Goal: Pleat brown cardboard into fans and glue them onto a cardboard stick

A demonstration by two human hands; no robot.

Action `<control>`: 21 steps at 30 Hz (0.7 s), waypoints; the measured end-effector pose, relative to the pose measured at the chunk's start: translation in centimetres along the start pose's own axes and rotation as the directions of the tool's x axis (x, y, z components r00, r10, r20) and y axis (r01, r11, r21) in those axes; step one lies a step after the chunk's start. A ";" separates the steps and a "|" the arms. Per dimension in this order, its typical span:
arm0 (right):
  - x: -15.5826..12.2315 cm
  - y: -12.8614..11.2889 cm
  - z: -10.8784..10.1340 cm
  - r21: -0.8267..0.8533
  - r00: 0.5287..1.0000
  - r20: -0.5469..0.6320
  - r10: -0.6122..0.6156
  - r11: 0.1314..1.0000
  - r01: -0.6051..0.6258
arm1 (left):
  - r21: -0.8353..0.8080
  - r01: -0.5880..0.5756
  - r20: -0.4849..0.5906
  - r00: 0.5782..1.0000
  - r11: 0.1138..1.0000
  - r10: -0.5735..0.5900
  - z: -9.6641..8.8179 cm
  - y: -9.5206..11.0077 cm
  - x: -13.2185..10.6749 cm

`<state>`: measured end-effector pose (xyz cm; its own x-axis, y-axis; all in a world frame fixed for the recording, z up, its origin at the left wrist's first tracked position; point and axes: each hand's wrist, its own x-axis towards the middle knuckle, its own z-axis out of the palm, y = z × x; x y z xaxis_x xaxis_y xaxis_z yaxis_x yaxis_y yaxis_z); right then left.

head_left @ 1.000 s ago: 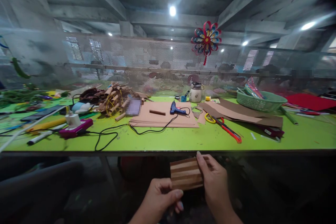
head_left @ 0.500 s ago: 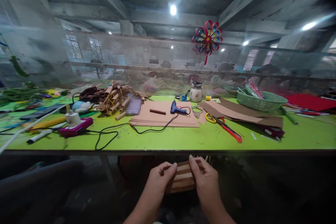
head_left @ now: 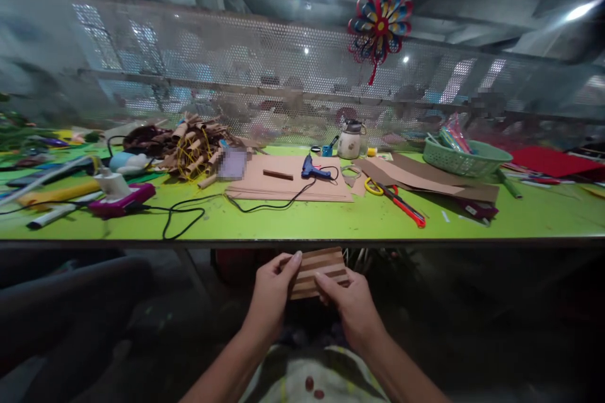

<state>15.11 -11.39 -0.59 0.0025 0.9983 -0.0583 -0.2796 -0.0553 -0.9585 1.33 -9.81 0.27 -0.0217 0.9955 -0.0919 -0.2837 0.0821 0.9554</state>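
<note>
Below the front edge of the green table (head_left: 302,227) I hold a striped brown cardboard piece (head_left: 317,267) with both hands. My left hand (head_left: 273,293) grips its left side, fingers curled over the top edge. My right hand (head_left: 350,303) pinches its lower right part, fingers closed on it. The piece is tilted slightly and hangs over my lap.
On the table lie brown card sheets (head_left: 288,189), a blue glue gun (head_left: 312,170) with a black cord, red-and-yellow scissors (head_left: 394,200), a pile of rolled card tubes (head_left: 198,151), a green basket (head_left: 466,160) and a pink power strip (head_left: 120,201). A mesh screen stands behind.
The hands and the cardboard piece have drawn closer to my body and turned; the right hand has slid down its lower right. The view has tilted downward.
</note>
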 end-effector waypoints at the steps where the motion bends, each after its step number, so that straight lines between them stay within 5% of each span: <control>1: 0.0 0.0 0.0 0.007 1.000 0.000 0.006 1.000 -0.006 | -0.021 0.001 -0.007 1.000 1.000 -0.001 0.0 0.0 0.1; 10: -0.3 -0.4 -0.4 0.033 1.000 0.026 0.006 0.999 -0.006 | -0.071 -0.067 -0.088 0.994 0.995 0.061 0.9 0.7 0.2; 16: -0.2 -0.6 -1.2 0.046 0.994 0.109 0.014 0.999 -0.019 | -0.127 -0.008 -0.107 0.994 0.992 -0.006 0.6 0.8 0.2; 21: 0.1 0.0 -2.0 0.082 0.985 0.172 -0.014 0.997 0.000 | -0.181 0.178 0.097 0.982 0.967 -0.162 -0.3 1.3 -0.5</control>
<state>17.00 -11.34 -1.14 -0.1585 0.9874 0.0042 -0.3573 -0.0534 -0.9324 0.70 -10.22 1.44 0.1175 0.9688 -0.2182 -0.4513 0.2478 0.8573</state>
